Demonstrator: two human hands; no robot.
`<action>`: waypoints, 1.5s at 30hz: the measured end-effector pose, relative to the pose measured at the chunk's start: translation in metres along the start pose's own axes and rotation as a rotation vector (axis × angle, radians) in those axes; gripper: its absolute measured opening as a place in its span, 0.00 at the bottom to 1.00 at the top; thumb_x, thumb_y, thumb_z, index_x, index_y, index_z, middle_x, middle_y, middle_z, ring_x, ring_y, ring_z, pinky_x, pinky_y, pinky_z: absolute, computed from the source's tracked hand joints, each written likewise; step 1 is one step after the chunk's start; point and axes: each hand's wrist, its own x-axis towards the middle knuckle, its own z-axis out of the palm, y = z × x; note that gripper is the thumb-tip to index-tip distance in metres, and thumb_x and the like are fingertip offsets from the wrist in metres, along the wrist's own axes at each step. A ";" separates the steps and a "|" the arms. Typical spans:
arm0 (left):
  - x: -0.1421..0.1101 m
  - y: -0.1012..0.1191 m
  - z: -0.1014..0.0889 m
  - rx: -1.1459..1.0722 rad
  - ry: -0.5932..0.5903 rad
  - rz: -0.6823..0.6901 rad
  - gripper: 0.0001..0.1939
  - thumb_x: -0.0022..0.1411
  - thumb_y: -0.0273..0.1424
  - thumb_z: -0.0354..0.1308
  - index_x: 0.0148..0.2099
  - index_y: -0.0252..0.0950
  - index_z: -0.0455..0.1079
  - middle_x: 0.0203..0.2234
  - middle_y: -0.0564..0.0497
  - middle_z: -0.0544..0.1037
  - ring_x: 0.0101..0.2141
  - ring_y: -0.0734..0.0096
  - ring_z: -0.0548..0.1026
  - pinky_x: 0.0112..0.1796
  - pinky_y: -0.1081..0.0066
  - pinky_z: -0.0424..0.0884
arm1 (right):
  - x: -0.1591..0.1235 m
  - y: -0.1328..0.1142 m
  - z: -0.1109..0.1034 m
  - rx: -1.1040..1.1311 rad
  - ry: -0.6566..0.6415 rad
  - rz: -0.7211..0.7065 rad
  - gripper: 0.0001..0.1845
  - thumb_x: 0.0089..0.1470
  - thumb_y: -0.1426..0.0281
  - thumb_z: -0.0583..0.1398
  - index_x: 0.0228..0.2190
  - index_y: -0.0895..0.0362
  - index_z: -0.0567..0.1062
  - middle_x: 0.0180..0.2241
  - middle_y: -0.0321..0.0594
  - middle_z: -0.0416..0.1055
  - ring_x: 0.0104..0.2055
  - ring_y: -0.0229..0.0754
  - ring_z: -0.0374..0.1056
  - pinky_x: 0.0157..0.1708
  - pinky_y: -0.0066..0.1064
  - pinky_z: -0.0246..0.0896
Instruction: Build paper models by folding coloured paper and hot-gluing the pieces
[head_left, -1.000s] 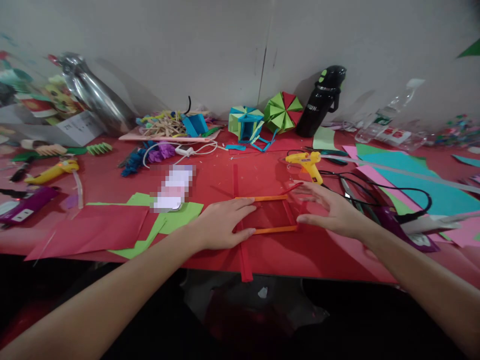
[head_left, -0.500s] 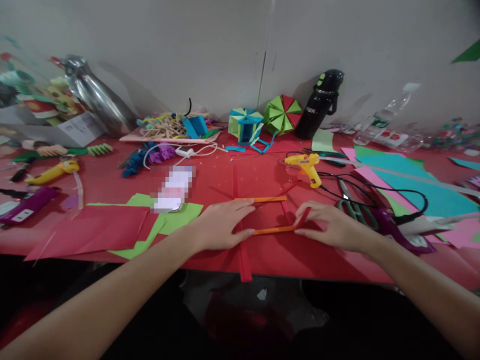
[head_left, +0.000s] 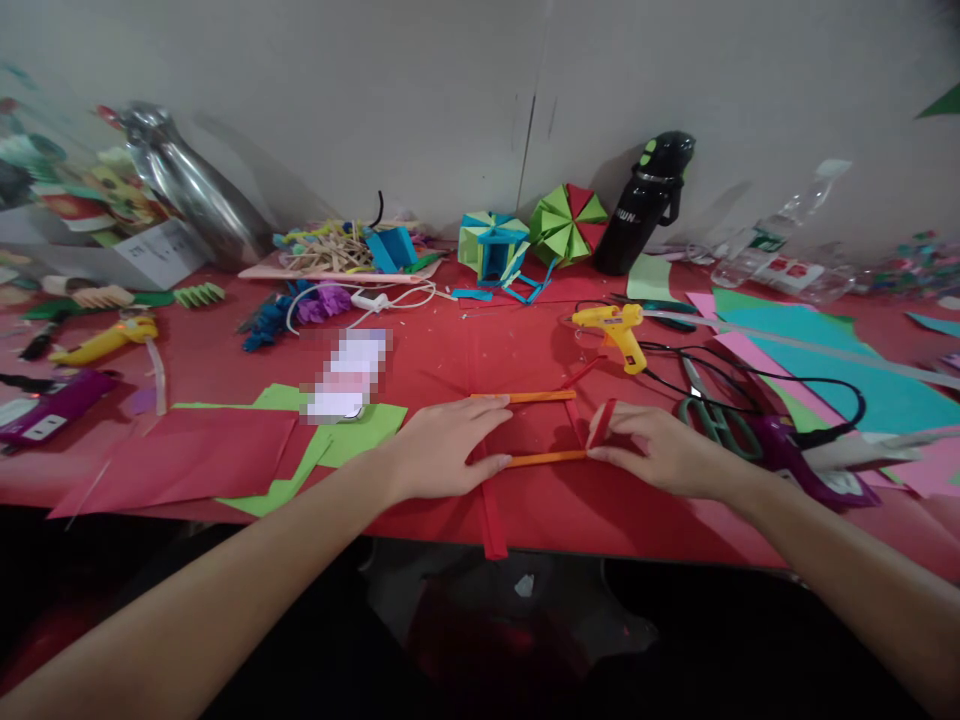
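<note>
Here, an orange-and-red paper frame (head_left: 538,397) lies from under the left hand (head_left: 437,450), fingers spread, to the right hand (head_left: 654,448), whose fingertips pinch a red strip (head_left: 602,420); beyond them, a yellow glue gun (head_left: 613,330).

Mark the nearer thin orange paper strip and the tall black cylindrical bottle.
Nearer thin orange paper strip (head_left: 547,459): head view, middle of its visible length.
Tall black cylindrical bottle (head_left: 640,212): head view, middle of its body.
</note>
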 end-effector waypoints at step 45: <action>0.001 0.004 -0.005 -0.043 0.036 -0.001 0.31 0.69 0.49 0.51 0.66 0.37 0.62 0.66 0.44 0.64 0.63 0.55 0.65 0.61 0.56 0.64 | 0.017 0.003 -0.012 0.325 0.212 0.067 0.50 0.48 0.57 0.71 0.66 0.43 0.57 0.63 0.45 0.64 0.62 0.56 0.64 0.64 0.55 0.58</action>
